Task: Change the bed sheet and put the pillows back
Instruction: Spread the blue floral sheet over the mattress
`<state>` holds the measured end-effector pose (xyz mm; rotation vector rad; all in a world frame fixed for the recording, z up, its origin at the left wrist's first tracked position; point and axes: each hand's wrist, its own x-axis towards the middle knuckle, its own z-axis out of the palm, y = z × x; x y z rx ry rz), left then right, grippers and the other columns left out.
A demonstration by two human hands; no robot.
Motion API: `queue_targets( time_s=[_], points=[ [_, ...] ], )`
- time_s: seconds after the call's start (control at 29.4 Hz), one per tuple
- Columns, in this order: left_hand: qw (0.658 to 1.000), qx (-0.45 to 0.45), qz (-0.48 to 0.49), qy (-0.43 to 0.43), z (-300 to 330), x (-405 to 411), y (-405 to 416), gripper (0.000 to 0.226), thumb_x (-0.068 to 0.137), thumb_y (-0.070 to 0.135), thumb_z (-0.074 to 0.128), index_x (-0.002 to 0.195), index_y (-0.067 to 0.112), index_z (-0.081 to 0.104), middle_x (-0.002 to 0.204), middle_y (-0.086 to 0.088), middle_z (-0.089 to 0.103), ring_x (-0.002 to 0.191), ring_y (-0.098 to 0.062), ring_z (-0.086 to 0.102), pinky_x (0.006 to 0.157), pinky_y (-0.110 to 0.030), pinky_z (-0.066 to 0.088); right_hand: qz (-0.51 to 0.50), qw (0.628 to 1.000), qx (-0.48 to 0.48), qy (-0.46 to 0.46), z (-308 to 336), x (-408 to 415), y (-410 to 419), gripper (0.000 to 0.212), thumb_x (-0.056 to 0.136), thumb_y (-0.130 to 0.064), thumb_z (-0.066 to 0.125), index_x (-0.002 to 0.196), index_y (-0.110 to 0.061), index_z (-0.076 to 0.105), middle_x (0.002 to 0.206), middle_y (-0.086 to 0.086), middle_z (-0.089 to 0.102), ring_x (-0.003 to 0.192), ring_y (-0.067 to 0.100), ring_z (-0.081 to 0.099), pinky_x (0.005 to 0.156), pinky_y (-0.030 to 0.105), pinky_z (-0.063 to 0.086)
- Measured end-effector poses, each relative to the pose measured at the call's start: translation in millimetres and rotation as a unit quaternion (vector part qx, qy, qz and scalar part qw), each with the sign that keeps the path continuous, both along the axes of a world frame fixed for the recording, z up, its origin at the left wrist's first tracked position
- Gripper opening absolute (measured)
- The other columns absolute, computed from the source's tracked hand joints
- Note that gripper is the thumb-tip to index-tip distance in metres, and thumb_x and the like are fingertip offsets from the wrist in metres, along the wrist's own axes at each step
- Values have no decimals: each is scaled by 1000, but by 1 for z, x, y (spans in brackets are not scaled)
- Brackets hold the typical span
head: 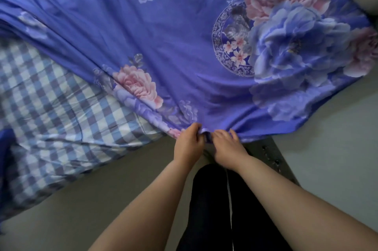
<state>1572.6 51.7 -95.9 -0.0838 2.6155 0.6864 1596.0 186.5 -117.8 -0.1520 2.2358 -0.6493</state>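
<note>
Clearly, the blue floral sheet [184, 36] is lying across most of the bed, wrinkled, while a checked cover [51, 97] is showing uncovered at the left. Spreading looks part-done; no pillows are in view. The left hand [189, 141] and right hand [227, 146] are pinching its near edge.

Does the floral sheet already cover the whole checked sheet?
No, the checked sheet lies bare left of the floral sheet.
</note>
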Motion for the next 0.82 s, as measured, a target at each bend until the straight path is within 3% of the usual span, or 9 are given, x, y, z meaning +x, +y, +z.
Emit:
queue_targets(
  time_s=[0.07, 0.14, 0.24, 0.34, 0.44, 0.51, 0.58, 0.68, 0.82],
  points=[
    [991, 2, -116, 68, 9, -3, -6, 18, 83, 27, 55, 91, 13, 64, 83, -8, 69, 78, -30, 64, 60, -34, 42, -56, 998, 6, 28, 5, 0, -6, 34, 87, -17, 44, 121, -16, 53, 124, 6, 58, 122, 23, 47, 106, 36, 24],
    [966, -16, -218, 140, 15, -3, -14, 27, 81, 41, 56, 75, 15, 60, 67, -3, 64, 63, -27, 62, 51, -30, 40, -173, 979, -32, 101, 12, -3, -7, 25, 81, -20, 41, 94, -9, 60, 97, 14, 65, 98, 35, 57, 82, 40, 35],
    [944, -57, -267, 187, 15, -16, -36, 29, 71, 40, 69, 64, 15, 57, 54, -2, 58, 50, -24, 60, 42, -26, 38, -258, 950, -43, 172, 21, 1, -1, 23, 70, -13, 42, 78, 0, 59, 79, 23, 63, 79, 42, 59, 67, 46, 41],
    [948, -63, -221, 220, 21, -34, -52, 24, 52, 12, 78, 64, 10, 57, 61, -8, 58, 52, -28, 60, 39, -27, 39, -255, 941, -33, 220, 30, 7, 6, 23, 60, -3, 45, 75, 4, 61, 71, 25, 61, 70, 43, 60, 64, 49, 46],
    [954, -55, -158, 248, 35, -61, -54, 11, 63, 13, 58, 68, 4, 56, 71, -18, 57, 60, -34, 58, 43, -35, 44, -221, 942, -10, 253, 35, 6, 11, 22, 57, -3, 46, 72, 3, 61, 66, 23, 58, 64, 42, 59, 59, 50, 47],
    [960, -56, -18, 272, 39, -81, -67, 17, 69, 8, 48, 79, 0, 60, 83, -23, 58, 75, -39, 59, 59, -43, 50, -217, 938, 7, 272, 35, 7, 16, 29, 61, -11, 38, 72, 3, 62, 65, 21, 58, 61, 41, 59, 57, 49, 47],
    [952, -79, 96, 281, 43, -100, -93, 24, 70, -3, 53, 92, -1, 63, 97, -24, 59, 91, -42, 57, 79, -45, 47, -204, 937, 40, 282, 34, 8, 22, 32, 61, -14, 36, 72, 1, 62, 64, 19, 58, 60, 39, 59, 56, 47, 47],
    [949, -116, 45, 291, 45, -111, -130, 25, 70, -8, 52, 90, -3, 65, 95, -24, 63, 91, -43, 58, 86, -43, 43, -186, 940, 101, 266, 30, 4, 21, 13, 59, -5, 52, 69, -3, 61, 63, 17, 57, 60, 37, 59, 54, 43, 45],
    [981, -106, 15, 162, 42, -86, -155, 22, 82, 5, 49, 101, 1, 59, 88, -30, 64, 76, -50, 59, 64, -45, 45, -226, 950, 128, 171, 18, -2, 13, 8, 78, 0, 57, 83, -2, 63, 91, 21, 59, 88, 40, 53, 70, 45, 39]
  ],
)
